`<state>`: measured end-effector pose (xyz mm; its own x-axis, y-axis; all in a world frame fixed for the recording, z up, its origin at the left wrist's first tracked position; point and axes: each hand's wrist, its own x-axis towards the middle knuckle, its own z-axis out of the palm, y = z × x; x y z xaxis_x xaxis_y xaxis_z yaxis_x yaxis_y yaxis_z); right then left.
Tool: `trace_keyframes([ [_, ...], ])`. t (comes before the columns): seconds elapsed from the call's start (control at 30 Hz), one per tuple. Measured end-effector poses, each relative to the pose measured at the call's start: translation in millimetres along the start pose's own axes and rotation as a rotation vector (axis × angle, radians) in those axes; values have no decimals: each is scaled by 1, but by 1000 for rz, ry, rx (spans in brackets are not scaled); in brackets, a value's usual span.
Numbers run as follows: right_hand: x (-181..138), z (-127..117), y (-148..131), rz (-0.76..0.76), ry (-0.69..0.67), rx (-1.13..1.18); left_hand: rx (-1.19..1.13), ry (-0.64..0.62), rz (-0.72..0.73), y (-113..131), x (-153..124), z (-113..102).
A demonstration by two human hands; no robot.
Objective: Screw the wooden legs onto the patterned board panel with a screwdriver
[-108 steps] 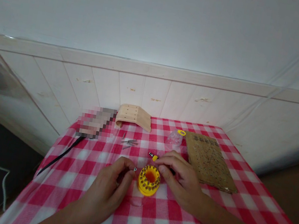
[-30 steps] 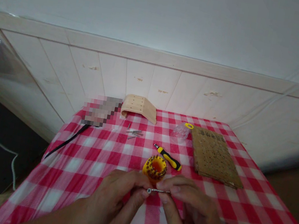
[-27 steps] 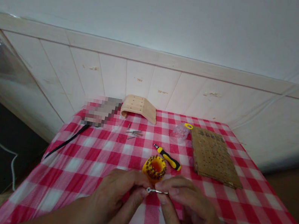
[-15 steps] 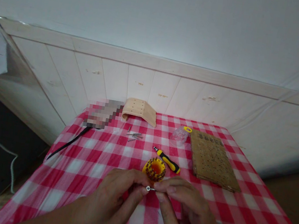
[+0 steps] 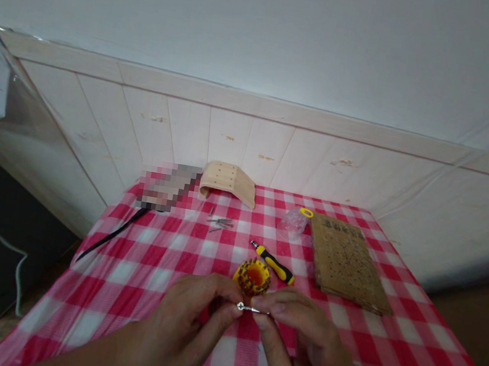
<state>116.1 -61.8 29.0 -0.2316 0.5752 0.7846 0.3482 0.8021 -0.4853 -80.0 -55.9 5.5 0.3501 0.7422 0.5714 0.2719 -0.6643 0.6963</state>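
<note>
Fingers (image 5: 222, 314) of the left hand (image 5: 187, 329) pinch the head end of a small silver screw (image 5: 249, 309). The right hand (image 5: 305, 349) pinches its shank from the other side. Both hands are closed on it, and the screw lies level, lifted off the counter (image 5: 155, 268) at the near edge of the view.

Progress, as far as it shows: the screw is picked up but sits in no hole and touches no tool, so any driving is not yet done.

- Yellow bit holder (image 5: 252, 276): 12 o'clock of the screw, just beside the fingertips. It has a ring of dark bits round the rim and an orange hollow centre. Cannot tell if anything lies in the centre.
- Yellow-black screwdriver (image 5: 273, 263): 1 o'clock, flat on the cloth, no hand on it.
- Perforated brown board (image 5: 346, 262): 2 o'clock, well apart. Its holes look empty from here.
- Clear bag (image 5: 294, 221): 1 o'clock, further back, touching the board's far corner. Contents too small to tell.
- Loose screws (image 5: 219, 222): 11 o'clock, a small heap.
- Curved wooden piece (image 5: 228, 181): 12 o'clock, by the wall.
</note>
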Motion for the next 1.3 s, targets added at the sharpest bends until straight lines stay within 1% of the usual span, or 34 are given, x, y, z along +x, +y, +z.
trace_keyframes([
  [0.3, -3, 1, 0, -9, 17, -65, 19, 45, 27, -5, -1, 3],
  [0.53, 3, -3, -2, -28, -27, -99, 60, 73, 77, -2, 3, 3],
  [0.87, 7, -4, -3, -8, -85, -74, 43, 55, 101, -6, 3, 2],
  [1.07, 5, -4, -1, -41, -93, -121, 40, 50, 119, -3, 6, 0],
  [1.3, 8, -3, -2, -38, -111, -115, 30, 22, 88, -5, 5, 1],
])
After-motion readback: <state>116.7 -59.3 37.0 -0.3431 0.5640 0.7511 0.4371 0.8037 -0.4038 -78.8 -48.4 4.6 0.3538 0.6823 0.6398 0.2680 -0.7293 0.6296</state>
